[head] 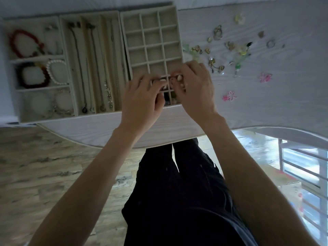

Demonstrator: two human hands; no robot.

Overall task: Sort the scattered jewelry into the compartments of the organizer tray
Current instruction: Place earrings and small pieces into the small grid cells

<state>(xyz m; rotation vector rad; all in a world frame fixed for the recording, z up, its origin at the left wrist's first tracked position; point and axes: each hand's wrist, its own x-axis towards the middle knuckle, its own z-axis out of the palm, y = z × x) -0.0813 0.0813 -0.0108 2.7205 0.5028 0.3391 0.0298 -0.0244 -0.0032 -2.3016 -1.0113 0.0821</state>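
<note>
Over the near end of the grid tray (174, 10), both hands are meeting, fingertips almost touching. The left hand (142, 102) is curling its fingers and seems to be pinching something small and dark. The right hand (195, 87) is curling its fingers too and seems to be pinching a little piece at its tips. The piece (173, 78) is too small and blurry to say what it is. It is sitting between the two hands, right above the small boxes nearest the person.

A few of those near boxes are already holding little things. The boxes farther back are looking bare.

The loose jewelry (230, 50) is lying on the table (284, 103) to the right of the grid tray. It is spreading out up and away from the right hand. So the right hand is the nearer one for the next pick, I think. The pink flower pieces (229, 96) are lying closest to that hand, just off to its right.

To the left, the long tray (61, 50) is holding chains lying front to back. Past it, the bracelet tray (5, 68) is holding red, dark and white bracelets.
</note>
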